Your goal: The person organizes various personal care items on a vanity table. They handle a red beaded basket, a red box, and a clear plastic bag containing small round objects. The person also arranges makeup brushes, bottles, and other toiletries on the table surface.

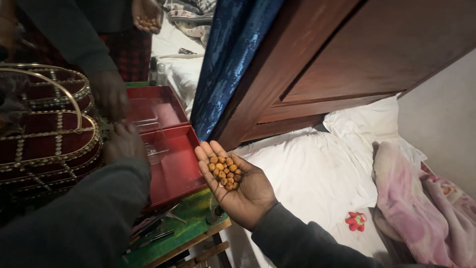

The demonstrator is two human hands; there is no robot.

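Observation:
My right hand [237, 184] is held palm up over the edge of a red box [174, 171], and several small orange-brown nuts [224, 172] lie in a heap on the palm. In a dark sleeve, my left hand [124, 143] reaches forward with its back toward me. It rests against a red and gold ornate basket [47, 134], beside the red box. Its fingers are hidden, so I cannot tell whether they grip anything. A mirror behind shows the reflected hand with nuts [145, 16] and the reflected left hand [110, 94].
The red box sits on a green table top [186, 223] with thin metal tools [153, 233] near its front edge. A blue sparkly cloth [233, 59] hangs on a dark wooden headboard [347, 64]. Right: white pillows [317, 173], pink blanket [421, 208], small red toy [356, 221].

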